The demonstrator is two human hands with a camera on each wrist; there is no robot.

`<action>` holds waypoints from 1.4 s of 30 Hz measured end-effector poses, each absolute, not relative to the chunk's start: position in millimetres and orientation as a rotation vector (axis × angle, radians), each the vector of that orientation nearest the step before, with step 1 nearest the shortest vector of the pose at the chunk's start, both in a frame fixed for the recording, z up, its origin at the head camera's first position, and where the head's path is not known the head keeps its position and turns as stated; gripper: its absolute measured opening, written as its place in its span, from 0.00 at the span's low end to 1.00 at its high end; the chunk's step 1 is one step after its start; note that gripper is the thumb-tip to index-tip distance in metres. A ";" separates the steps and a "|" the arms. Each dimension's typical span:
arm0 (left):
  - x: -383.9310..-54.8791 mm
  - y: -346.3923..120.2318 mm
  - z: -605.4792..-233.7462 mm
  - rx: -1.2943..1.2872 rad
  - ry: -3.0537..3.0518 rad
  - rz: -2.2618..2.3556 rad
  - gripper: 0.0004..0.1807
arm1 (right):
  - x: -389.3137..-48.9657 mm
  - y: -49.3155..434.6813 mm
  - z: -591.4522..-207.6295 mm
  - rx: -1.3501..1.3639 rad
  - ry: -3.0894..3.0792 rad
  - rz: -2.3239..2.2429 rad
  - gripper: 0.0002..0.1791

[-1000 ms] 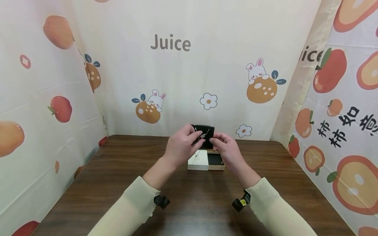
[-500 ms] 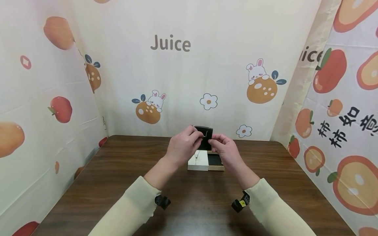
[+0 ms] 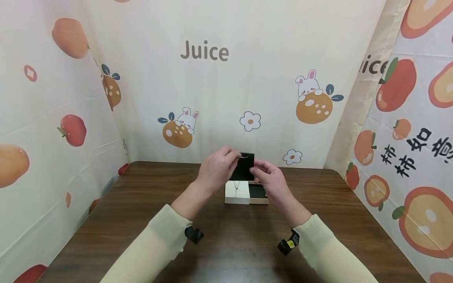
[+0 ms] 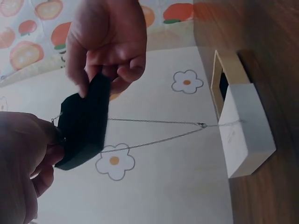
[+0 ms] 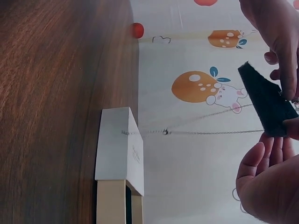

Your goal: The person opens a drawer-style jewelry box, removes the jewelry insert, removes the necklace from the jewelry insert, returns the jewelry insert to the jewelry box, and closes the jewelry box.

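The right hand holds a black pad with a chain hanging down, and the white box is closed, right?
No, the white box isn't closed: the head view shows its tray partly out. The right hand does hold the black pad, with the chain hanging down.

Both arms [image 3: 166, 241] reach forward and inward; the left grip [image 3: 217, 168] pinches slightly higher than the right grip [image 3: 269, 175], which pinches too.

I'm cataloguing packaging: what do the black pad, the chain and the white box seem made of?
Black pad: perhaps velvet-covered foam, being matte and fuzzy-edged.
Chain: likely metal, silvery, with fine links.
White box: probably cardboard, with smooth faces and crisp edges; plastic possible.
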State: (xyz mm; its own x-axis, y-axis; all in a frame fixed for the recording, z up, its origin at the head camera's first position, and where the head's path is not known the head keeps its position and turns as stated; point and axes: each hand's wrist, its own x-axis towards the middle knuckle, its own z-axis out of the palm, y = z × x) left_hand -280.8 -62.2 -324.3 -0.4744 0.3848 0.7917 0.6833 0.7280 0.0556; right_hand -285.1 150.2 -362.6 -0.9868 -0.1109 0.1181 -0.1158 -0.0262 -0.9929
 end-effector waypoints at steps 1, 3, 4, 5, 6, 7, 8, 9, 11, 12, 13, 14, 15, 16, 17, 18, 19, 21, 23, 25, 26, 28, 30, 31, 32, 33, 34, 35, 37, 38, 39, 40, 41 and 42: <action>-281.8 -63.2 -322.2 -0.805 -2.127 -0.480 0.06 | -285.1 150.3 -363.0 0.256 -2.191 2.227 0.15; -284.3 -65.2 -317.9 -0.798 -2.142 -0.499 0.06 | -285.2 150.3 -363.4 0.255 -2.192 2.218 0.14; -285.6 -66.4 -315.6 -0.795 -2.148 -0.513 0.06 | -285.3 150.2 -363.9 0.250 -2.190 2.216 0.12; -286.8 -67.5 -313.4 -0.791 -2.154 -0.521 0.06 | -285.4 150.3 -364.3 0.249 -2.189 2.213 0.10; -288.1 -68.8 -311.2 -0.786 -2.157 -0.527 0.06 | -285.5 150.1 -364.7 0.247 -2.184 2.215 0.09; -289.7 -70.0 -309.2 -0.783 -2.158 -0.531 0.06 | -285.5 150.1 -364.9 0.247 -2.181 2.216 0.07; -291.0 -71.3 -306.9 -0.780 -2.156 -0.535 0.06 | -285.6 149.9 -365.1 0.248 -2.176 2.218 0.06; -292.5 -72.6 -304.9 -0.778 -2.150 -0.537 0.05 | -285.5 149.8 -365.4 0.248 -2.169 2.222 0.05; -295.1 -75.6 -300.8 -0.773 -2.138 -0.538 0.05 | -285.6 150.0 -366.0 0.247 -2.162 2.228 0.05; -296.4 -77.0 -298.7 -0.767 -2.135 -0.535 0.05 | -285.7 150.2 -366.0 0.247 -2.162 2.229 0.05; -297.6 -78.6 -296.4 -0.763 -2.133 -0.534 0.05 | -285.7 150.7 -366.2 0.247 -2.170 2.224 0.05; -298.5 -80.3 -294.1 -0.755 -2.136 -0.533 0.05 | -285.8 151.4 -366.5 0.247 -2.180 2.219 0.06; -299.5 -81.9 -291.8 -0.743 -2.140 -0.531 0.06 | -285.7 151.9 -366.5 0.250 -2.190 2.214 0.06; -300.3 -83.3 -289.3 -0.730 -2.144 -0.528 0.06 | -285.8 152.6 -366.8 0.253 -2.202 2.207 0.06; -301.2 -84.8 -286.8 -0.715 -2.149 -0.527 0.06 | -285.9 153.3 -367.2 0.255 -2.212 2.200 0.07; -301.7 -86.4 -284.0 -0.701 -2.155 -0.528 0.07 | -285.8 153.7 -367.6 0.259 -2.219 2.195 0.07; -302.5 -87.9 -281.2 -0.686 -2.158 -0.529 0.07 | -285.7 154.1 -367.9 0.265 -2.226 2.189 0.07; -303.8 -91.0 -276.0 -0.654 -2.157 -0.531 0.07 | -285.7 154.3 -368.4 0.279 -2.226 2.187 0.06; -305.0 -94.5 -270.7 -0.624 -2.157 -0.530 0.07 | -285.8 154.8 -369.6 0.283 -2.228 2.184 0.06; -306.5 -98.3 -265.8 -0.594 -2.157 -0.523 0.08 | -286.0 155.4 -370.5 0.288 -2.229 2.185 0.05; -307.1 -100.4 -263.4 -0.580 -2.157 -0.523 0.08 | -286.2 155.8 -371.2 0.289 -2.231 2.184 0.05; -308.4 -104.7 -258.6 -0.552 -2.153 -0.523 0.08 | -286.1 156.4 -371.7 0.290 -2.233 2.183 0.04; -309.3 -109.1 -253.9 -0.528 -2.144 -0.530 0.08 | -286.0 156.9 -371.7 0.290 -2.233 2.182 0.04; -309.6 -111.3 -251.7 -0.518 -2.137 -0.534 0.09 | -286.1 157.2 -371.9 0.288 -2.233 2.180 0.04; -310.0 -113.5 -249.6 -0.509 -2.129 -0.539 0.09 | -286.1 157.5 -372.1 0.286 -2.234 2.177 0.04; -309.9 -115.6 -247.6 -0.502 -2.120 -0.545 0.08 | -286.1 157.7 -371.9 0.285 -2.233 2.177 0.04; -309.8 -117.6 -245.8 -0.495 -2.112 -0.552 0.08 | -286.3 158.1 -372.4 0.280 -2.234 2.174 0.04; -309.8 -119.5 -244.1 -0.488 -2.104 -0.555 0.08 | -286.4 158.3 -372.6 0.278 -2.233 2.174 0.04; -309.7 -122.7 -241.5 -0.481 -2.091 -0.564 0.08 | -286.5 158.8 -373.2 0.273 -2.236 2.170 0.05; -309.6 -123.9 -240.5 -0.479 -2.087 -0.570 0.08 | -286.4 158.8 -373.1 0.275 -2.239 2.168 0.05; -309.4 -124.9 -239.6 -0.474 -2.083 -0.574 0.07 | -286.4 159.0 -373.3 0.274 -2.243 2.166 0.06; -309.4 -125.8 -239.1 -0.469 -2.082 -0.577 0.07 | -286.4 159.0 -373.4 0.273 -2.246 2.165 0.06; -309.3 -126.6 -238.5 -0.465 -2.081 -0.582 0.08 | -286.3 158.9 -373.3 0.273 -2.247 2.166 0.06; -309.0 -127.1 -238.1 -0.460 -2.081 -0.587 0.08 | -286.3 159.1 -373.5 0.271 -2.253 2.164 0.07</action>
